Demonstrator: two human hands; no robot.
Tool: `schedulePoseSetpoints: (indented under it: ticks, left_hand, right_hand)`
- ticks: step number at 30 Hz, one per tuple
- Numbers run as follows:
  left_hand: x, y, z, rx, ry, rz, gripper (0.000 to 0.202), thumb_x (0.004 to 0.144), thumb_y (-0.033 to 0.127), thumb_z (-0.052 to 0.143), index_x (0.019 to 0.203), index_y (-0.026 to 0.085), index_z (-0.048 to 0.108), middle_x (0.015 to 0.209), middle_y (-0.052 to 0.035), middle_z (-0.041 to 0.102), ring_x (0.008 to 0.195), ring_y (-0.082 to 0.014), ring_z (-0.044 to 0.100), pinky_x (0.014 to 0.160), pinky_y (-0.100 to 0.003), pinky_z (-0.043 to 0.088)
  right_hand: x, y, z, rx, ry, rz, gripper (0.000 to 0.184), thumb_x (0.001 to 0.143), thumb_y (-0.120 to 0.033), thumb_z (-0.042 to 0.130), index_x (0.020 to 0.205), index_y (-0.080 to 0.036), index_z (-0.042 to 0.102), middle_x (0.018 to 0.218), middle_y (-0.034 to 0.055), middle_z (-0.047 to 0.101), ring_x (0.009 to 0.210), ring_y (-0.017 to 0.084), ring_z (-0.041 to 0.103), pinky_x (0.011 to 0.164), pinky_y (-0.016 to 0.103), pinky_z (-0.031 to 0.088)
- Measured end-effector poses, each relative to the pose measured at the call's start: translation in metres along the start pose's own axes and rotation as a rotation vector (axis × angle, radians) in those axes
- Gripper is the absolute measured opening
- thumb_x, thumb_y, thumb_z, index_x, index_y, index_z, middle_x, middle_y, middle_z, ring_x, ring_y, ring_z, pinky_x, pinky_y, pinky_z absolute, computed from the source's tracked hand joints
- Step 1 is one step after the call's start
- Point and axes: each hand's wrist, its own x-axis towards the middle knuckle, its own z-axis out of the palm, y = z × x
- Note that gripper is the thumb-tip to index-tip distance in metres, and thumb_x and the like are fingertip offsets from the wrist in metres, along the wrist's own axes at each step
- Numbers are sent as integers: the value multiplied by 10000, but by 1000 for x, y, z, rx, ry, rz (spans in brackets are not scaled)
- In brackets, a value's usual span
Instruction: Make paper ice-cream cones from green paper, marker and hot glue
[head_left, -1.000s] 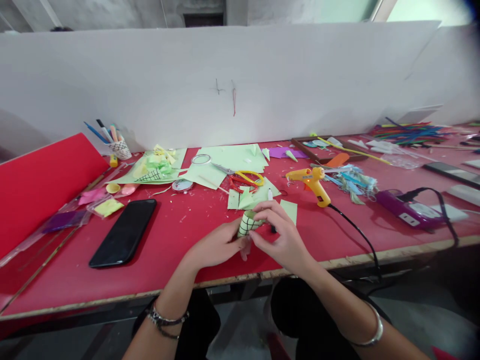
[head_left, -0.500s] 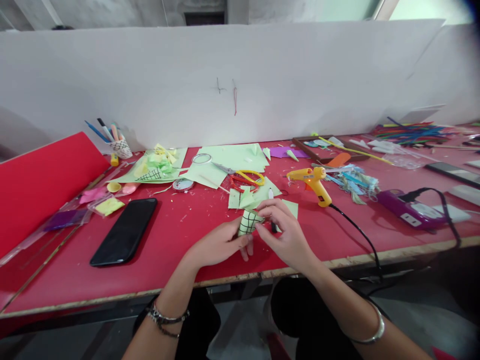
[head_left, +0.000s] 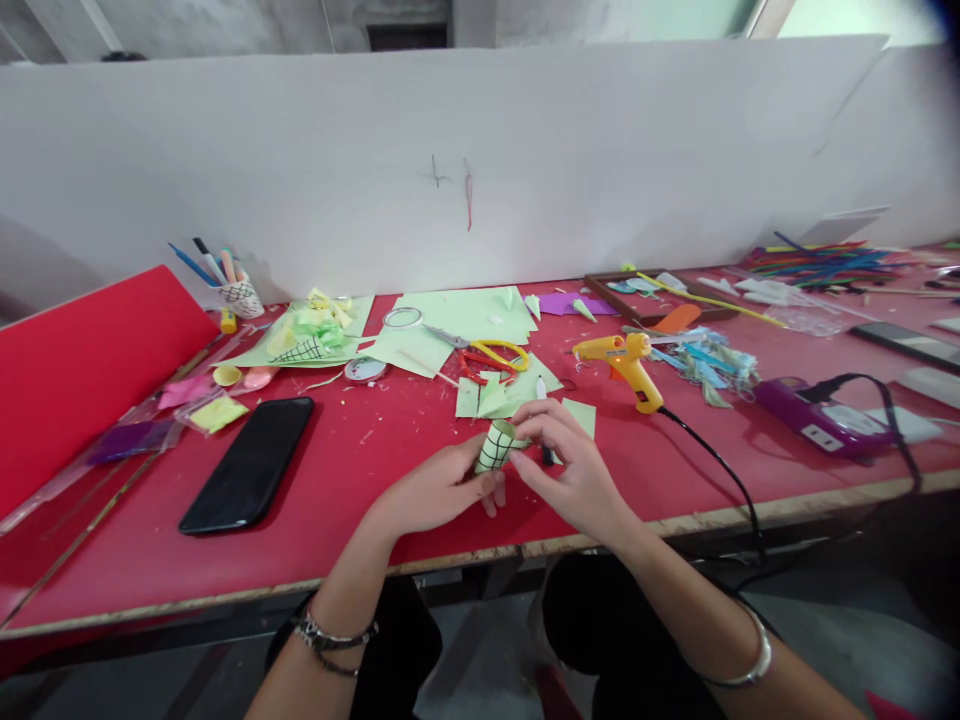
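Observation:
Between my hands is a pale green paper cone (head_left: 495, 447) with black grid lines, rolled up with its wider opening tilted up. My left hand (head_left: 446, 487) is closed around its left side and lower end. The fingertips of my right hand (head_left: 562, 455) pinch the paper's right edge by the opening. A marker (head_left: 541, 388) lies on the table partly behind my right hand. Just beyond are pale green paper scraps (head_left: 495, 397) and scissors (head_left: 495, 356) with yellow and red handles.
A yellow glue gun (head_left: 626, 365) with a black cord rests on the right, near a purple power socket (head_left: 825, 418). At left lies a black phone (head_left: 247, 465). Farther back stand a pen cup (head_left: 241, 295), green sheets (head_left: 472, 312) and a white partition (head_left: 570, 170).
The paper has been rolled a little rounder, and its opening shows more clearly. Both hands stay nearly in place; the things on the table have not moved.

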Motion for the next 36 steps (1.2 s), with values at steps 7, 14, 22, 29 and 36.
schedulePoseSetpoints:
  ticks: [7,14,22,29,36]
  left_hand:
    - [-1,2,0,26,31,-22,215,850,340,371,818,159,482,732,-22,578,709,-133,560,729,-270,431]
    - [-1,2,-1,45,102,-46,167,845,303,368,856,168,467,732,-5,562,689,-121,538,714,-261,422]
    - [0,0,0,104,166,-68,137,834,271,370,769,172,439,655,27,482,628,-102,485,655,-232,400]
    - [1,-3,0,129,267,-82,223,840,326,364,925,158,484,725,0,537,667,-123,506,689,-251,424]
    - [5,-7,0,156,327,-8,310,824,260,393,1111,170,467,1131,-64,549,1043,-189,486,926,-312,351]
  right_hand:
    - [0,1,-1,167,57,45,97,816,-198,424,836,-208,518,909,51,501,860,154,497,655,265,440]
    - [3,6,-3,302,187,176,183,854,-280,393,760,-200,528,789,19,509,669,112,499,621,254,438]
    - [4,7,0,229,212,169,118,794,-267,501,709,-192,535,749,13,519,662,108,501,560,227,424]
    - [2,8,0,245,199,310,260,780,-343,515,580,-179,485,516,-27,495,459,83,468,477,221,396]
    - [2,5,4,17,208,71,146,835,-240,425,824,-205,566,784,35,558,713,140,551,651,281,456]
